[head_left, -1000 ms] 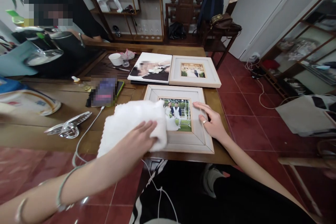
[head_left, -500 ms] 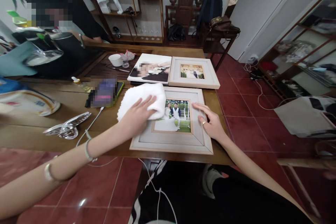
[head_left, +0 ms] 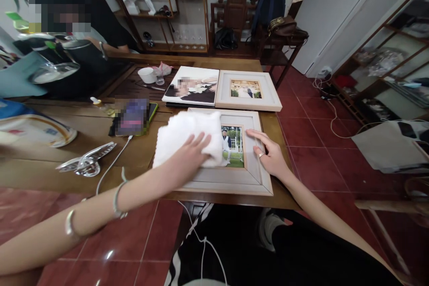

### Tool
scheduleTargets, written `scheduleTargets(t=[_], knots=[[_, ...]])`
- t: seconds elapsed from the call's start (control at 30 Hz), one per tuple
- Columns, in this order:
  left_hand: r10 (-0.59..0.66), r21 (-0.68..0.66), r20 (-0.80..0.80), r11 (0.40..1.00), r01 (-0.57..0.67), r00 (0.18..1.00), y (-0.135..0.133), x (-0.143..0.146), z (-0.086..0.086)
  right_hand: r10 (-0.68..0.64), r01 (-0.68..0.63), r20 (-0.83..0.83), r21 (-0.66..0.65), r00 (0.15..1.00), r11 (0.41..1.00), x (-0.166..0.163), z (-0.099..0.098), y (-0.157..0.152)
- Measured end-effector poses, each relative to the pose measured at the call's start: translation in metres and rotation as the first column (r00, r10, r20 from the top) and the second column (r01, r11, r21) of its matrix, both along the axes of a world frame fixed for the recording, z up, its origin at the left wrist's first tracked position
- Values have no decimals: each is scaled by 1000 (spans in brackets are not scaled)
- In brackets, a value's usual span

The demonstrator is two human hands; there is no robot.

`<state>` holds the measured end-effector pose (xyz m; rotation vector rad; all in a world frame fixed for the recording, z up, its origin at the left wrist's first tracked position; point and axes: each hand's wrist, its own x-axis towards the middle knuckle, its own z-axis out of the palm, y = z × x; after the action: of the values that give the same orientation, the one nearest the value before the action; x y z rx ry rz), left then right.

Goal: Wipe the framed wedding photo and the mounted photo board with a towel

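A white fluffy cloth lies over the left part of a pale wooden picture frame at the table's front edge. My left hand holds the cloth against the frame, its fingers on top. Part of the frame's photo is hidden under the cloth; a person in a vest and some greenery still show. My right hand rests on the frame's right border, fingers stretched out and thumb apart, with a ring on one finger.
Behind lie a second framed picture and a white-edged photo panel. To the left are a phone on a white cable, a shiny silver object, a dropper bottle and a white cup. Another person sits across the table.
My left hand has slid the cloth right and slightly toward me, covering more of the photo. My right hand has stayed on the frame's border.
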<state>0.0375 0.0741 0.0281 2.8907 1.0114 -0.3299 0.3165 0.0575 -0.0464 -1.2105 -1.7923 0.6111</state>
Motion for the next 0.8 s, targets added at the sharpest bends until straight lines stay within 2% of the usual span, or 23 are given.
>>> scheduleTargets(t=[0.1,0.2,0.33,0.47,0.6,0.7,0.8], knots=[[-56,-165,-22,985,52,998,-47,-4,17,-1,1,-4,0,1000,1000,-1,0,0],[-69,-239,4,969,68,998,-69,-9,28,1,-1,-2,-5,1000,1000,-1,1,-1],[-44,-268,100,961,70,994,-65,3,20,1,-1,6,-10,1000,1000,-1,1,0],[-102,-246,145,960,136,984,-52,40,2,4,-4,18,-12,1000,1000,-1,1,0],[-131,-195,164,967,162,978,-46,70,-3,2,-2,10,-2,1000,1000,1,-1,1],[-143,-187,150,968,170,978,-46,77,-3,0,0,11,10,1000,1000,1,-3,1],[-165,-149,137,971,185,977,-48,71,-4,0,0,14,9,1000,1000,1,-2,1]])
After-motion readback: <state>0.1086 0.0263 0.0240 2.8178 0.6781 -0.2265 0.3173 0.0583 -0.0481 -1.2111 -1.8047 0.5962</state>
